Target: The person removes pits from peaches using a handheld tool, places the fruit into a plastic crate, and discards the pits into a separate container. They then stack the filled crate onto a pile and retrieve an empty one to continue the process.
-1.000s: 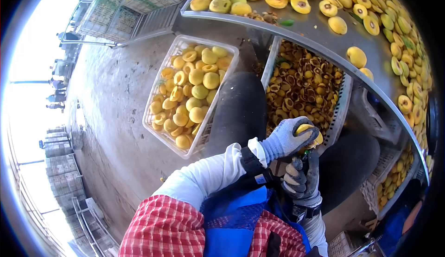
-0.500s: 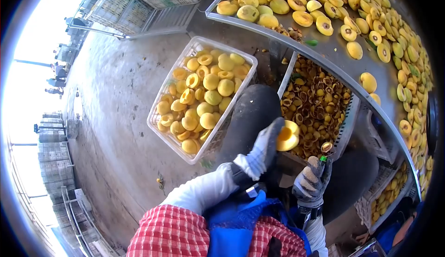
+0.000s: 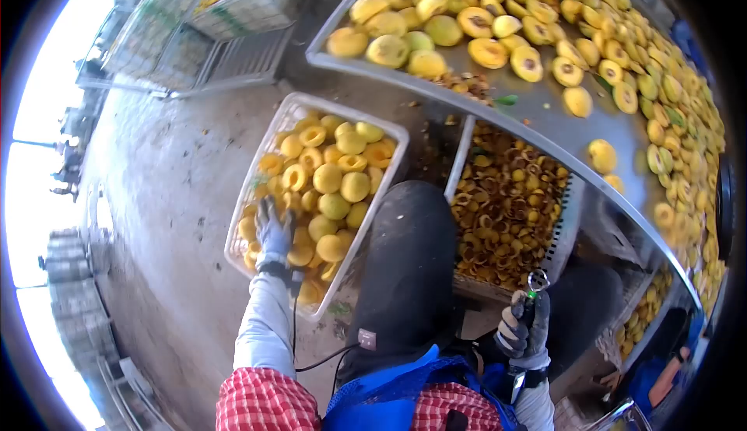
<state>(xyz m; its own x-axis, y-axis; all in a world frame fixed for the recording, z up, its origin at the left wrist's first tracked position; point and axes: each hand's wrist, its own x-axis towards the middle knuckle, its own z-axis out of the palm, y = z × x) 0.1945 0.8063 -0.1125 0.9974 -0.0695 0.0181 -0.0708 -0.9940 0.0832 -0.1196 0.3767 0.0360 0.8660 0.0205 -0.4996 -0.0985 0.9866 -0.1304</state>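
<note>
My left hand (image 3: 274,233), gloved in grey, reaches over the left side of a white plastic crate (image 3: 233,233). Its fingers are spread on or just above the pitted yellow peach halves (image 3: 328,178); no fruit shows in its grasp. In my gloved right hand (image 3: 523,330) is a pitting spoon (image 3: 538,281), gripped by its handle, with a metal loop head pointing up and a bit of green at its neck. Beyond that hand stands a crate of scooped-out pits and scraps (image 3: 506,213).
A metal table (image 3: 545,108) heaped with cut peach halves (image 3: 488,48) curves across the upper right. Stacked crates (image 3: 249,11) stand at upper left, others along the left wall. Another person's arm (image 3: 665,380) shows at lower right. Concrete floor (image 3: 171,197) lies left.
My left hand has moved left from beside the scrap crate to the white crate, and the peach half it held is gone from it. The spoon's loop, which held brown scrap, now looks bare.
</note>
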